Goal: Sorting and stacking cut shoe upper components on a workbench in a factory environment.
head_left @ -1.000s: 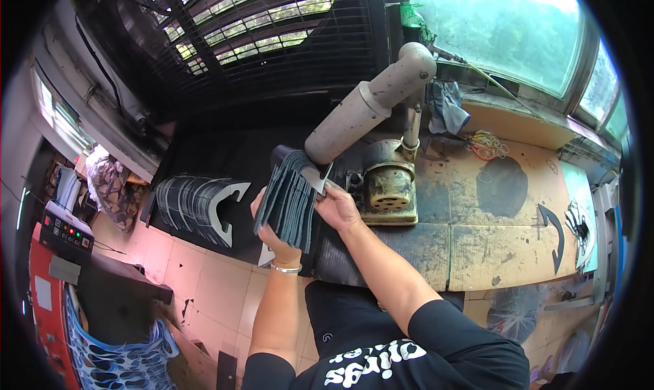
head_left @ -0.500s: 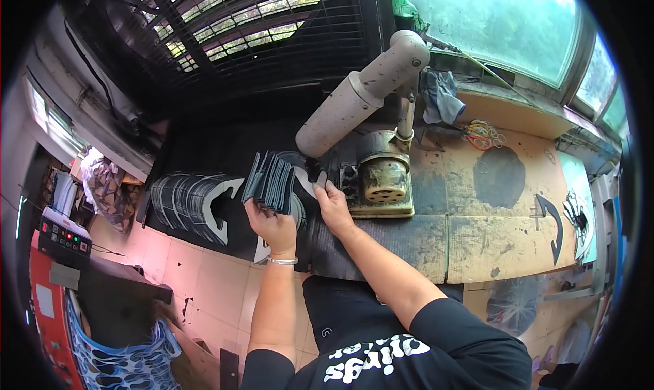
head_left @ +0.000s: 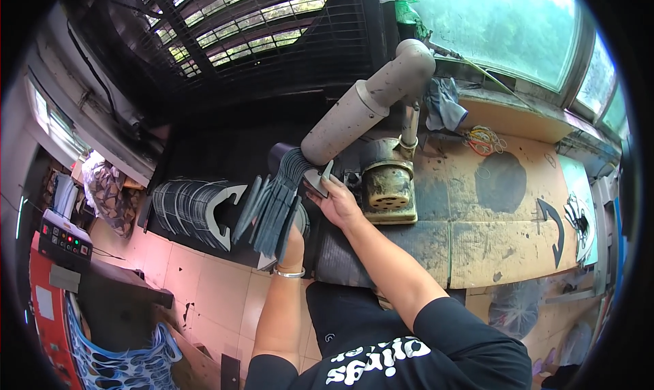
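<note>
A fanned bundle of dark grey, curved flat pieces [head_left: 276, 199] hangs between my hands in front of the machine. My left hand [head_left: 293, 248] is closed round its lower end, with the fingers mostly hidden behind the pieces. The bundle arches up toward my right hand [head_left: 339, 205], which pinches a pale-edged curved end between thumb and fingers. Whether that end belongs to one piece or several, I cannot tell. Just above sits the mouth of a thick grey pipe [head_left: 351, 121]. Right of my right hand stands a stained, round-bodied machine [head_left: 386, 185] on a square base.
A long row of similar curved pieces [head_left: 191, 203] lies to the left on the black tabletop. Stained cardboard [head_left: 436, 247] covers the right side, with a black curved piece [head_left: 555, 230] on it. Grey gloves [head_left: 444, 104] and scissors [head_left: 484, 141] lie near the window. A red machine [head_left: 51, 288] stands lower left.
The bundle in my left hand has tipped and fanned out, its upper part now arching toward the pipe. My right hand has turned and shifted slightly right. The view has shifted slightly.
</note>
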Motion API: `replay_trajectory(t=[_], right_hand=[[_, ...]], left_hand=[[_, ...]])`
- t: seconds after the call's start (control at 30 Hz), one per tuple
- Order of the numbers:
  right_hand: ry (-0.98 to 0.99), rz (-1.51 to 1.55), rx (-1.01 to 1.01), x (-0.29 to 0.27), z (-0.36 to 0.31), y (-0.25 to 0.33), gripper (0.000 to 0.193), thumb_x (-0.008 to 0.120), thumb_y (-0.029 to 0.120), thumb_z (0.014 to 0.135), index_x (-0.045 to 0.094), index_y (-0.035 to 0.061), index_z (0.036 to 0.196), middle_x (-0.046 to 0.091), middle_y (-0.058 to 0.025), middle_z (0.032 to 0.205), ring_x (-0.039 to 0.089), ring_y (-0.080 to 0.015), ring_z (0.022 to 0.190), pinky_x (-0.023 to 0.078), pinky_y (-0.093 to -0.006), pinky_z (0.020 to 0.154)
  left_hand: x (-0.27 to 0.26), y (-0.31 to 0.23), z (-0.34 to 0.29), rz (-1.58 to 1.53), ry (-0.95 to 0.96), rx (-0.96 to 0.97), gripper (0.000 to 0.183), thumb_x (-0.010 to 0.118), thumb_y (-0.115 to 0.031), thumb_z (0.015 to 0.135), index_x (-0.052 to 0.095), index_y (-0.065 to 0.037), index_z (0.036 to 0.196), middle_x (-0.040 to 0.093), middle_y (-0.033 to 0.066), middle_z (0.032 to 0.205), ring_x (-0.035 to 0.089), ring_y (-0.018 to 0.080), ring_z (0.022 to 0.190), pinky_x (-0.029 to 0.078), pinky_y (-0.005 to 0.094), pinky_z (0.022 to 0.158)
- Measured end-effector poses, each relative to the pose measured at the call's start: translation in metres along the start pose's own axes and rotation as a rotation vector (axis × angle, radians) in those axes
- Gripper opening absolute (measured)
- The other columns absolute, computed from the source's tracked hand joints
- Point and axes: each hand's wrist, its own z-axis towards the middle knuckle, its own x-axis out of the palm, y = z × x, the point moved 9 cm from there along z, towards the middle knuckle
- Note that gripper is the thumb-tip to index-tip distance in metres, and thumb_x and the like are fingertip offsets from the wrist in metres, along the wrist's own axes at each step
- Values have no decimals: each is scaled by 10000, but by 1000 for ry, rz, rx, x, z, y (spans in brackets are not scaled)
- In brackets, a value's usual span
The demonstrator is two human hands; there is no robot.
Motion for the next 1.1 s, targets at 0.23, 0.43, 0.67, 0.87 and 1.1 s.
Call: replay_trajectory(t=[0.23, 0.43, 0.67, 0.87, 1.1], right_hand=[[-20, -117, 12, -3, -11, 2, 309, 536, 180, 970, 529, 26, 1238, 600, -106, 1219, 579, -226, 1103, 458, -400, 935], [17, -544, 148, -12, -9, 21, 425, 491, 137, 969, 449, -13, 1365, 597, -71, 1187, 577, -126, 1038, 500, -247, 838], [-42, -755, 217, -1, 0, 28, 429, 517, 166, 964, 477, -24, 1346, 596, -89, 1197, 576, -136, 1020, 516, -262, 773], [-185, -880, 107, 7, 13, 57, 308, 554, 208, 961, 621, -17, 1161, 668, -54, 995, 613, -113, 832, 520, -261, 685], [-199, -824, -33, 27, 17, 93, 279, 505, 118, 979, 620, -64, 1157, 675, -63, 952, 608, -104, 776, 499, -237, 652]], left_hand=[[-16, 4, 2, -41, -15, -55, 279, 610, -67, 886, 590, 109, 1102, 641, 218, 1080, 606, 390, 994, 462, 463, 914], [-6, 62, 35, -399, 183, -468, 316, 653, -55, 870, 549, 72, 1139, 652, 86, 1021, 591, 113, 874, 460, 237, 771], [18, 101, 78, -449, 444, -429, 370, 652, 7, 834, 533, 111, 1169, 652, 105, 988, 584, 100, 791, 470, 223, 690], [29, 83, 108, -451, 577, -343, 298, 649, 11, 834, 591, 50, 1124, 659, 30, 915, 535, 45, 742, 445, 206, 666], [33, 78, 105, -536, 439, -329, 284, 659, -1, 839, 589, 39, 1112, 648, 14, 897, 503, 39, 706, 416, 193, 643]])
